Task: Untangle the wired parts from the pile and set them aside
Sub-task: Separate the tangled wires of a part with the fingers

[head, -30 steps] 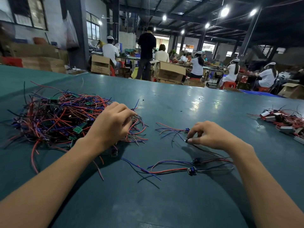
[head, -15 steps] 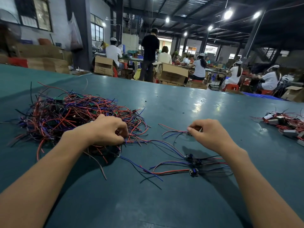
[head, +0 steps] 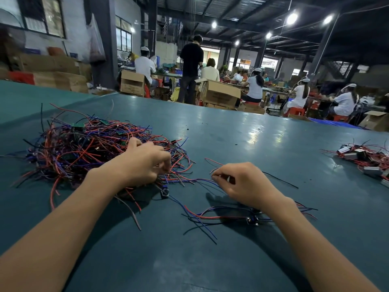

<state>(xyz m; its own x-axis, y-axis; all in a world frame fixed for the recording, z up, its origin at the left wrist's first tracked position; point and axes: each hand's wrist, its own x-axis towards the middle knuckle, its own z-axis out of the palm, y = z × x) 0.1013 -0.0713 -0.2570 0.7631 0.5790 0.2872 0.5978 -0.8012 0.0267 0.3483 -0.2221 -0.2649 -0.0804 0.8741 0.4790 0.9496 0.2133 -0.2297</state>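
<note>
The left hand [head: 143, 163] grips the pile [head: 80, 148] at its right edge, fingers curled into the red and blue wires. The right hand [head: 246, 184] pinches a wired part [head: 212, 161] between thumb and fingertips, just right of the pile, and its leads trail left toward the pile's edge. Freed parts [head: 250, 219] lie on the table [head: 231, 131] beside the right wrist, apart from the pile. A second heap [head: 366, 159] sits at the far right.
</note>
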